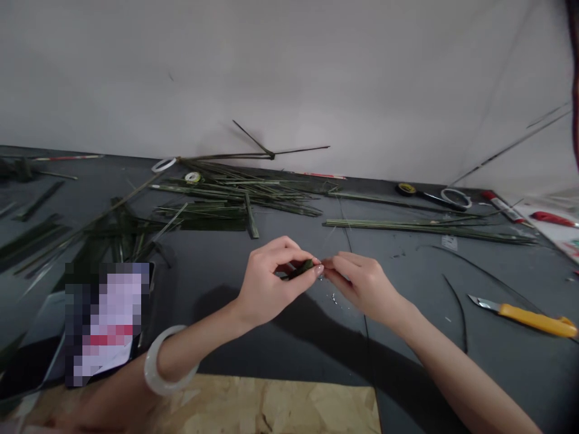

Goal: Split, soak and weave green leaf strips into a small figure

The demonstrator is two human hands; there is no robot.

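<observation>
My left hand [271, 280] pinches a small dark green piece of leaf [304, 267] between thumb and fingers, above the middle of the dark table. My right hand [364, 280] is closed, its fingertips meeting those of the left at the piece's right end. Whatever lies between the right fingertips is too small to make out. A thin dark strand [366, 331] runs down the table beneath the right hand. Just below the fingertips, some tiny shiny bits [335, 298] lie on the tabletop.
Long green leaf strips [253, 193] are heaped along the back, near a roll of tape [193, 177]. A phone [108, 325] with a blurred screen lies at left. A yellow-handled knife [534, 318], blade bare, rests at right. Tan paper [289, 404] covers the front edge.
</observation>
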